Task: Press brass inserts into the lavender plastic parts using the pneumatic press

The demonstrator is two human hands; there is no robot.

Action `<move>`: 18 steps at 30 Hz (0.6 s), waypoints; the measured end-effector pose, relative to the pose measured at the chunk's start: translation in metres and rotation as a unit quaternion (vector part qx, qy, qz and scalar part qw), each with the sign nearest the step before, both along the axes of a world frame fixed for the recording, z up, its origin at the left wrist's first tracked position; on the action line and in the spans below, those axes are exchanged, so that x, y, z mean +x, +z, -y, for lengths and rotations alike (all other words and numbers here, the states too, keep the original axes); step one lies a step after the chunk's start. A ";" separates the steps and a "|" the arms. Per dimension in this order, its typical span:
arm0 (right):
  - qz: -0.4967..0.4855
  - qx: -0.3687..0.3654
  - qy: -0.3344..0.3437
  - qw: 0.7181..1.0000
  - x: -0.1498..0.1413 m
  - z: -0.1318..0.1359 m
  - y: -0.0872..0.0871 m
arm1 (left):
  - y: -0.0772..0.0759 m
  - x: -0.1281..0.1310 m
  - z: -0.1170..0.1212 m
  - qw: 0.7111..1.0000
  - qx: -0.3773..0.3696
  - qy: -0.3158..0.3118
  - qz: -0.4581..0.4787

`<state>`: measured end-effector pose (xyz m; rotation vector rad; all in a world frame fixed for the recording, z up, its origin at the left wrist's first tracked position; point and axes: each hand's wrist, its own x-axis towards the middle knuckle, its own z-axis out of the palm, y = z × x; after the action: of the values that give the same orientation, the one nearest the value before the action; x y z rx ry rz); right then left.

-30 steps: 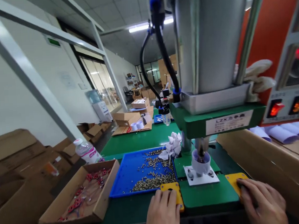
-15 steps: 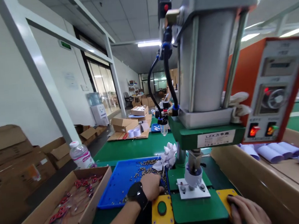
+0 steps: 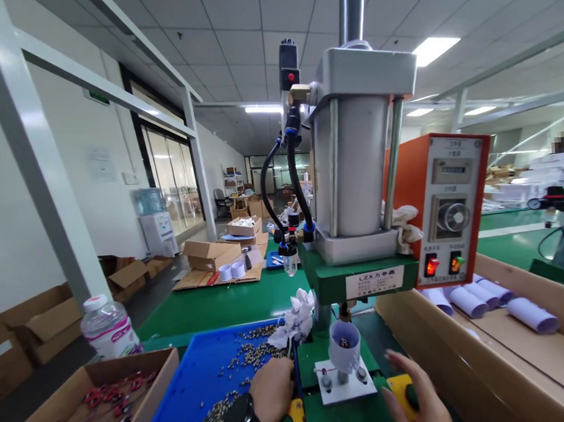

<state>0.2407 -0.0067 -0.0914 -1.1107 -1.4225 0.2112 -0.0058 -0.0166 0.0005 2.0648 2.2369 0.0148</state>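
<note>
My left hand (image 3: 273, 388), with a dark watch on the wrist, reaches over the right edge of a blue tray (image 3: 177, 374). Its fingers are curled, and what they hold, if anything, is hidden. Many small metal pieces (image 3: 258, 354) lie scattered in the tray. My right hand (image 3: 421, 396) is open, thumb and fingers apart, above a yellow button box (image 3: 401, 390). Between my hands, a white cylindrical part (image 3: 345, 349) stands on a white plate (image 3: 345, 387) under the press, with something dark and reddish inside it. The press tool (image 3: 344, 311) is above the part.
At left a cardboard box (image 3: 169, 362) holds red pieces with wires, beside a bottle (image 3: 109, 333). At right a large carton (image 3: 431, 348) holds white cylinders (image 3: 533, 314). An orange control box (image 3: 405, 173) stands beside the press cylinder (image 3: 350, 163). Crumpled white paper (image 3: 299, 317) overhangs the tray.
The press tool has risen out of the white part, and its rod now shows above the cylinder. My right hand has come off the button and opened. The view has shifted right and up.
</note>
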 end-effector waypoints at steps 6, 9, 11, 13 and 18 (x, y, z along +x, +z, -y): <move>-0.159 -0.101 0.311 0.931 -0.050 -0.008 0.073 | -0.008 -0.006 0.004 0.999 0.029 0.019 0.012; -0.244 -0.069 0.264 0.931 -0.066 -0.001 0.077 | -0.009 -0.007 0.006 0.999 0.038 0.019 0.022; -0.274 -0.037 0.223 0.935 -0.072 0.012 0.070 | -0.008 -0.007 0.007 0.999 0.041 0.017 0.028; -0.285 -0.024 0.205 0.936 -0.075 0.028 0.063 | -0.008 -0.007 0.006 0.999 0.042 0.017 0.028; -0.255 -0.021 0.218 0.942 -0.070 0.060 0.057 | -0.004 -0.004 0.002 0.999 0.030 -0.003 0.024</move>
<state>0.1703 -0.0671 -0.0348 -0.6867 -1.1733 0.7920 -0.0102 -0.0189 -0.0037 2.0774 2.2286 0.1312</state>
